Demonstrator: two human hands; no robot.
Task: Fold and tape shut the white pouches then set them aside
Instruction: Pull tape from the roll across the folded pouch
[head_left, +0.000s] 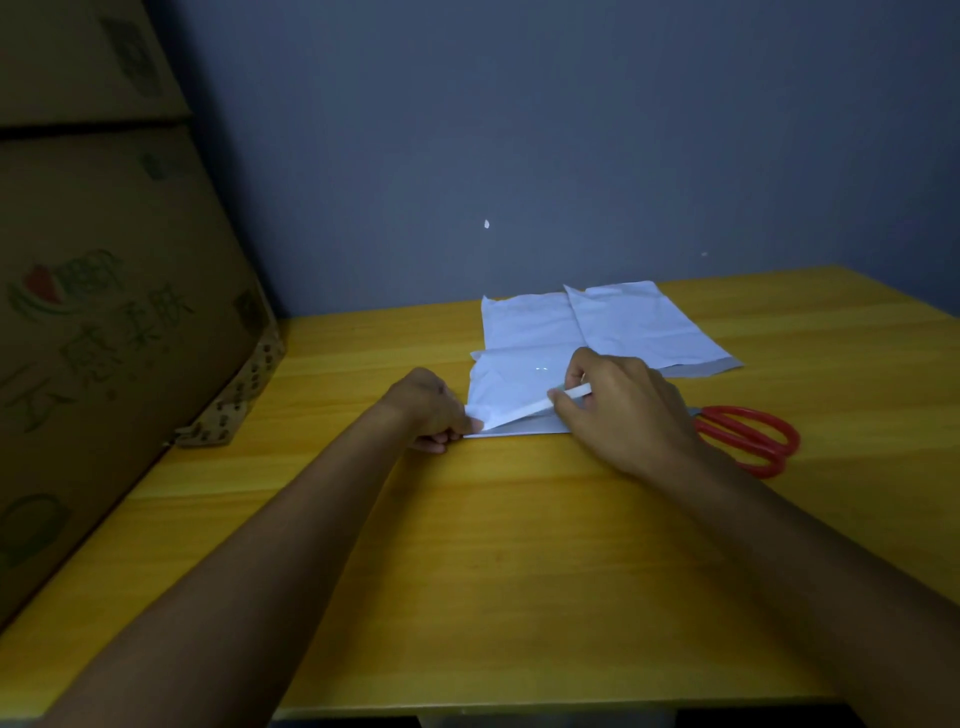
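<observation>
A packing room: stacked cartons (104, 291) beside a wooden table (467, 571).

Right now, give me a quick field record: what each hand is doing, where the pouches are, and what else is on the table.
left hand: pinches the near-left corner of the near pouch
right hand: fingers pinch a white strip at that pouch's near edge
other pouches: two lying flat behind it, overlapping
scissors: red-handled, on the table right of the right hand
cardboard boxes: stacked at the left
seal: not yet closed

White pouches (524, 384), red-handled scissors (748, 436), yellow table (519, 571).
</observation>
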